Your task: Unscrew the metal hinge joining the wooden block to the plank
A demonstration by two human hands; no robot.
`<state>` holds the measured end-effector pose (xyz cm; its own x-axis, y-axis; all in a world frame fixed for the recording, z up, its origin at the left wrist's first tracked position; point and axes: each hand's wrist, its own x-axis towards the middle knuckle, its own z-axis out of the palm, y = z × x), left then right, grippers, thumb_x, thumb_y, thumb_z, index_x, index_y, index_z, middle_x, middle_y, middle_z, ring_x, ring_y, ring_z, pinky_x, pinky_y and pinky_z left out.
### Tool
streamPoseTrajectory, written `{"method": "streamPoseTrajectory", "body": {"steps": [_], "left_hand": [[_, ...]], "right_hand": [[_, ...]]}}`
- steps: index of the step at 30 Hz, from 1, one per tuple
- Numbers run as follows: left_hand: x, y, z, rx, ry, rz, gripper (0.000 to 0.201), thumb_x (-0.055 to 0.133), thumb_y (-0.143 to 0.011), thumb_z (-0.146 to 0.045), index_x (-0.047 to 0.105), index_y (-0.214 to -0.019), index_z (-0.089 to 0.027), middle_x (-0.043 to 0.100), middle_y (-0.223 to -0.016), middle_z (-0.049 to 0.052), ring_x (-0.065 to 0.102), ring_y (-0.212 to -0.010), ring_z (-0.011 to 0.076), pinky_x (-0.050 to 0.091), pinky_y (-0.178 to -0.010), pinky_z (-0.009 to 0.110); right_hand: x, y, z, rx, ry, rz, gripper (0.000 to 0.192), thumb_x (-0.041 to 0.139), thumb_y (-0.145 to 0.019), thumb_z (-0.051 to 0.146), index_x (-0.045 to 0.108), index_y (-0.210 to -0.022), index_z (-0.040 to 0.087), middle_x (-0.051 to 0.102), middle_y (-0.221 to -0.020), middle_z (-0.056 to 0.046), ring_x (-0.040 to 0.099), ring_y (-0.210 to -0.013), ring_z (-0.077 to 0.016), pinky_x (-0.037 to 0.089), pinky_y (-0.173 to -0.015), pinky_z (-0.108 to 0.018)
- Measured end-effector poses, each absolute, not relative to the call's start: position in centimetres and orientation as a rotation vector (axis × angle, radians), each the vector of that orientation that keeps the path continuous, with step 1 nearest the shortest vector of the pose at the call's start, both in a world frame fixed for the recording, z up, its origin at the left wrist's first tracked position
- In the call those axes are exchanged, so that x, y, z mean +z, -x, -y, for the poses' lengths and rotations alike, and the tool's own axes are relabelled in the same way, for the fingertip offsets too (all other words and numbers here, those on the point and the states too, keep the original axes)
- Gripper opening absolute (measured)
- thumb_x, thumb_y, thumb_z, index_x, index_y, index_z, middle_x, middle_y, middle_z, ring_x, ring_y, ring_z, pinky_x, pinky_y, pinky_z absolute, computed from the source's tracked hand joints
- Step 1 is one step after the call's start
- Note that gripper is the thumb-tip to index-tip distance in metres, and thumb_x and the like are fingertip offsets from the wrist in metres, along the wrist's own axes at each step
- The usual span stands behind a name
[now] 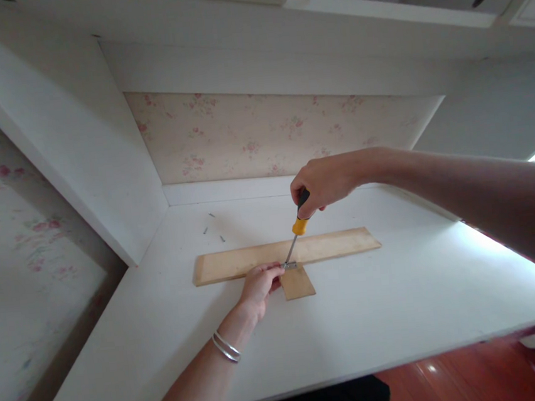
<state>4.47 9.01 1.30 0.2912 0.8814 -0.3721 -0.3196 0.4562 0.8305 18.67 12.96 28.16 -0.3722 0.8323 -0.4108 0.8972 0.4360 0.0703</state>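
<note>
Screwdriver (299,224), gripped in the right hand (323,182), angles down onto what looks like a small metal bracket (291,265) joining two wooden boards (282,254) on the white surface (400,301); the left hand (259,284) pinches beside the tip, where a slip could jab fingers.

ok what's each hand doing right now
left hand: fingers pinching the small metal bracket on the wooden boards
right hand: closed on the yellow-and-black screwdriver
</note>
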Motion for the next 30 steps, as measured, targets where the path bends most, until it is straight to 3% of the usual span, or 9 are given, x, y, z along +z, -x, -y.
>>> {"method": "streamPoseTrajectory", "body": {"steps": [16, 30], "left_hand": [[0.63, -4.50, -9.21, 0.900, -0.729, -0.991, 0.019, 0.070, -0.060, -0.015, 0.070, -0.079, -0.013, 0.069, -0.085, 0.008, 0.062, -0.080, 0.0165, 0.048, -0.073, 0.027], [0.99, -4.51, -9.22, 0.910, -0.693, -0.994, 0.017, 0.071, -0.059, -0.013, 0.070, -0.076, -0.013, 0.069, -0.082, 0.007, 0.062, -0.077, 0.0167, 0.048, -0.072, 0.028]], "right_hand": [[27.92, -18.59, -13.06, -0.166, -1.438, -2.345, 0.039, 0.063, -0.066, 0.050, 0.069, -0.092, 0.021, 0.067, -0.078, -0.002, 0.057, -0.068, -0.0148, 0.032, -0.058, -0.026], [28.20, -18.87, -13.23, -0.191, -1.461, -2.334, 0.036, 0.064, -0.067, 0.049, 0.069, -0.090, 0.021, 0.067, -0.071, -0.001, 0.057, -0.065, -0.0145, 0.032, -0.057, -0.026]]}}
